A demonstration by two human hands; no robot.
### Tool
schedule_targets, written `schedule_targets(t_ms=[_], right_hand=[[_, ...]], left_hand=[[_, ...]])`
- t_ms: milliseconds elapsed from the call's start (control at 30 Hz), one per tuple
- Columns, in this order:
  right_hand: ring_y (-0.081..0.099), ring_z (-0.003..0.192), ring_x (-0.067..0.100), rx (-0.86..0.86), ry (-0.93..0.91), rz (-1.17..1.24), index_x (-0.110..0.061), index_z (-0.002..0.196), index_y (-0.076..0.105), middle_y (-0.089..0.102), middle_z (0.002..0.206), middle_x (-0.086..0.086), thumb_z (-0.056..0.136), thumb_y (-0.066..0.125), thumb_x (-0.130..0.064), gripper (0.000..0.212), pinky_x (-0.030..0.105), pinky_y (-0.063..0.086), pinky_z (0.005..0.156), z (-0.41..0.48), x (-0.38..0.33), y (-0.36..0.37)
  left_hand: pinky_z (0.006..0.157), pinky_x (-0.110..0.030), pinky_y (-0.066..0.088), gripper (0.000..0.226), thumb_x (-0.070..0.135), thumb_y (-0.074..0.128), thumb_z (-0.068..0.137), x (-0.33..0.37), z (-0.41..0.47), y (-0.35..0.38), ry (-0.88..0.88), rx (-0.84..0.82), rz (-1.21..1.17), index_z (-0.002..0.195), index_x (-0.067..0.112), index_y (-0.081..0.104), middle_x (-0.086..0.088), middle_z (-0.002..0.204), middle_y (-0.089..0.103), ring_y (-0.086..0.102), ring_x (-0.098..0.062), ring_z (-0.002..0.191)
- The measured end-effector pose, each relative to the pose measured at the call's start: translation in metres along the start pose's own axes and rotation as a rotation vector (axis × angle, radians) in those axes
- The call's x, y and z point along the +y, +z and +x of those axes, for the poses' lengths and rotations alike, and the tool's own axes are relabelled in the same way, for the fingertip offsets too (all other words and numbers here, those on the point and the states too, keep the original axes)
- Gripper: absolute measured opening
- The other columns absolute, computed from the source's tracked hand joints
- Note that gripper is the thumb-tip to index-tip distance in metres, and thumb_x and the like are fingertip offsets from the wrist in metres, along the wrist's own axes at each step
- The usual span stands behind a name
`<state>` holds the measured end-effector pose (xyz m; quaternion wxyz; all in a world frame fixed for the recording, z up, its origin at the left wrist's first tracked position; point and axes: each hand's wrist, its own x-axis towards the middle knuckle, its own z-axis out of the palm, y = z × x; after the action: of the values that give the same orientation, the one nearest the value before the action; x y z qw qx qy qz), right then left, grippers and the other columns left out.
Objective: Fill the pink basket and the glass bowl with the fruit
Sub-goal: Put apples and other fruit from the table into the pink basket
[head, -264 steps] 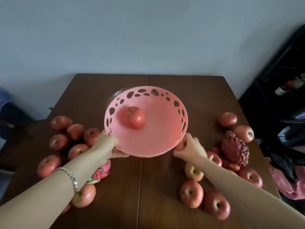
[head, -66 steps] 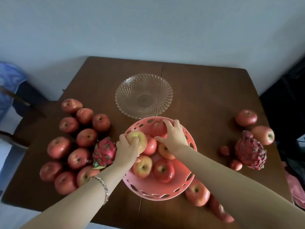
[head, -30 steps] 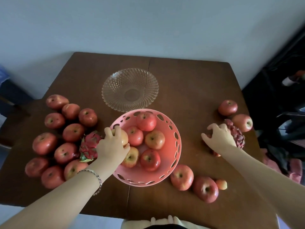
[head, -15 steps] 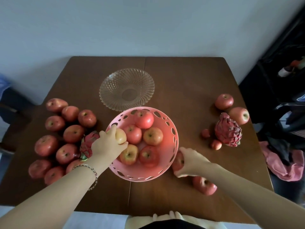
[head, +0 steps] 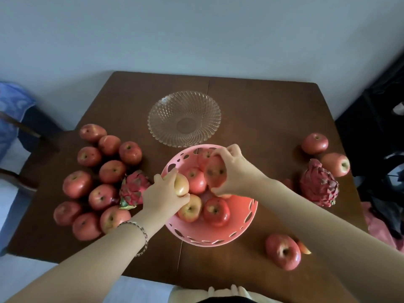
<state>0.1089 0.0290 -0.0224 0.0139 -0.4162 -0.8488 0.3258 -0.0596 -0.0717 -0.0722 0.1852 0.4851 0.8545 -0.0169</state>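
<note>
Pink basket near you, partly filled | your right hand, fingers curled round a red apple, has just brought it in | left hand grips a yellow apple | glass bowl unfilled.

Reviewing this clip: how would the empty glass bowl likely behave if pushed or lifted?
The glass bowl looks like rigid cut glass, so it is probably fragile and fairly heavy for its size. It is wide and shallow, so it should slide on the smooth table rather than tip. Its ribbed, scalloped rim likely offers some grip.
</note>
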Motion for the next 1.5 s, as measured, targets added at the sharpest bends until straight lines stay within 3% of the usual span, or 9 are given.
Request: schedule_targets(t_ms=[200,300,400,600,833,967,1200,1400,1500], right_hand=[[0.052,0.102,0.018,-0.259,-0.136,-0.109,-0.015,0.134,0.029,0.037,0.127,0.001,0.061,0.080,-0.036,0.092,0.028,0.045,0.080,-0.007,-0.027,0.042],[0.054,0.101,0.020,-0.296,-0.121,-0.043,-0.016,0.128,0.031,0.042,0.124,0.000,0.060,0.082,-0.038,0.088,0.035,0.050,0.085,-0.017,-0.026,0.064],[0.049,0.111,0.014,-0.290,-0.087,0.075,-0.024,0.131,0.033,0.042,0.128,-0.005,0.060,0.082,-0.039,0.088,0.028,0.045,0.094,-0.024,-0.022,0.079],[0.041,0.109,0.010,-0.288,-0.023,0.293,-0.053,0.128,0.034,0.032,0.124,-0.007,0.063,0.082,-0.032,0.084,0.022,0.036,0.092,-0.030,-0.007,0.092],[0.048,0.116,0.008,-0.214,-0.016,0.413,-0.035,0.124,0.048,0.046,0.127,-0.013,0.056,0.086,-0.019,0.080,0.030,0.048,0.097,-0.028,-0.001,0.096],[0.050,0.116,0.009,-0.232,0.016,0.444,-0.034,0.125,0.047,0.052,0.127,-0.009,0.056,0.086,-0.019,0.081,0.028,0.050,0.096,-0.024,0.000,0.098],[0.055,0.109,0.009,-0.236,0.032,0.389,-0.032,0.127,0.051,0.058,0.121,-0.009,0.055,0.086,-0.035,0.080,0.026,0.049,0.093,-0.023,-0.001,0.093],[0.059,0.101,0.012,-0.242,0.080,0.430,-0.021,0.123,0.047,0.060,0.112,-0.007,0.058,0.087,-0.030,0.077,0.027,0.051,0.092,-0.031,-0.005,0.088],[0.057,0.101,0.013,-0.322,-0.048,0.235,-0.017,0.125,0.050,0.061,0.116,0.000,0.067,0.081,-0.021,0.066,0.027,0.048,0.093,-0.039,0.002,0.060]], left_hand=[[0.063,-0.030,0.042,0.067,0.043,0.063,0.079,-0.007,0.000,-0.013,0.082,-0.087,0.082,0.135,0.033,0.029,-0.007,0.135,0.028,0.063,-0.030,0.094],[0.071,-0.031,0.042,0.075,0.047,0.057,0.085,-0.014,0.005,-0.016,0.175,-0.167,0.080,0.145,0.033,0.015,-0.011,0.141,0.023,0.062,-0.032,0.097],[0.085,-0.034,0.047,0.074,0.057,0.048,0.087,-0.024,0.007,-0.020,0.206,-0.207,-0.044,0.148,0.037,0.010,-0.007,0.146,0.020,0.057,-0.032,0.111],[0.095,-0.040,0.039,0.060,0.048,0.045,0.090,-0.015,-0.010,-0.017,0.198,0.029,0.157,0.144,0.030,0.026,-0.009,0.142,0.033,0.041,-0.034,0.119],[0.102,-0.037,0.036,0.060,0.026,0.055,0.090,-0.011,-0.019,-0.006,0.240,0.047,-0.109,0.143,0.011,0.030,-0.011,0.145,0.034,0.037,-0.033,0.128],[0.094,-0.040,0.038,0.067,0.038,0.055,0.090,-0.012,-0.019,-0.003,0.174,0.090,-0.004,0.147,0.017,0.026,-0.018,0.136,0.039,0.043,-0.039,0.111],[0.091,-0.039,0.038,0.059,0.043,0.053,0.089,-0.008,-0.010,-0.007,0.083,0.025,-0.027,0.140,0.021,0.034,-0.017,0.126,0.050,0.042,-0.038,0.111],[0.116,-0.050,0.010,0.057,0.038,0.036,0.096,0.011,-0.035,0.019,0.138,0.057,-0.056,0.148,0.025,0.018,-0.014,0.157,-0.009,-0.006,-0.042,0.143],[0.116,-0.051,0.010,0.056,0.033,0.037,0.095,0.012,-0.034,0.025,0.131,0.098,0.001,0.148,0.022,0.020,-0.018,0.157,-0.005,-0.006,-0.044,0.143]])
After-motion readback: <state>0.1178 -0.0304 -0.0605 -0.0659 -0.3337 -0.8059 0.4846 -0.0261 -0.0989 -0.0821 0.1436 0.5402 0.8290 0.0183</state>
